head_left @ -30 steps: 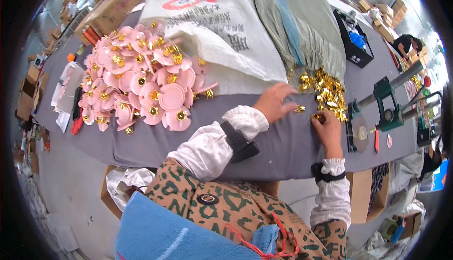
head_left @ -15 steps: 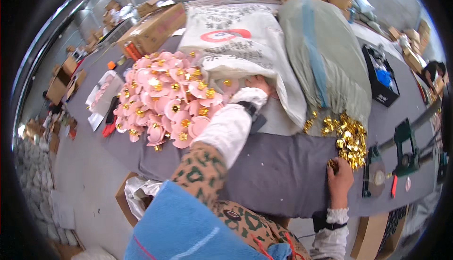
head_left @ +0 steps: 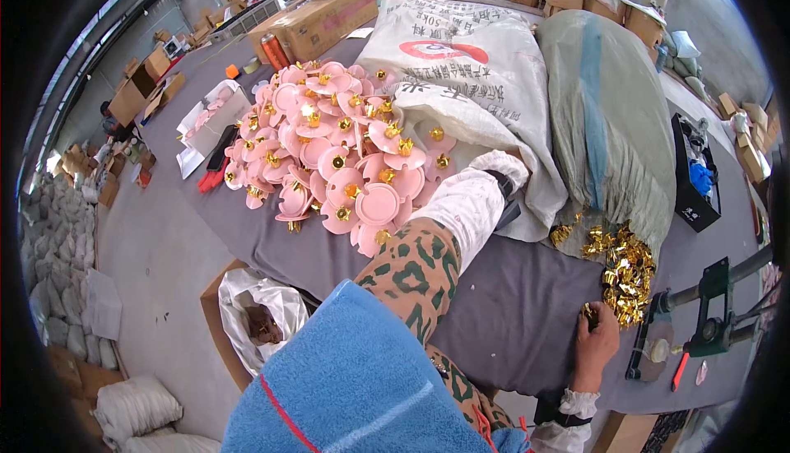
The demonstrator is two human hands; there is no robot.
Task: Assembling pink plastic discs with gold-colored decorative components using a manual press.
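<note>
My left arm (head_left: 469, 214), in a white sleeve cuff with a dark band, reaches into the mouth of a white woven sack (head_left: 461, 66); the sack hides the hand and its fingers. Beside that arm lies a heap of pink round plastic pieces (head_left: 378, 204), many bearing small gold flower-shaped parts. At the right, my right hand (head_left: 599, 342) is closed around a gold flower-shaped piece (head_left: 588, 313). Just beyond it, a pile of shiny gold pieces (head_left: 627, 276) spills from a grey-green woven sack (head_left: 625, 116) with a blue stripe.
A green hand press (head_left: 714, 309) stands at the right edge, near a red-handled tool (head_left: 680, 371). A black box (head_left: 695, 173) sits beyond it. At the far left are a cardboard box (head_left: 329, 21) and a white box (head_left: 214, 116). A lined carton (head_left: 247, 313) stands below the table edge.
My left hand has gone deeper into the white sack and is now hidden. The view has shifted, and more of the lined carton shows. My right hand keeps its hold by the gold pile.
</note>
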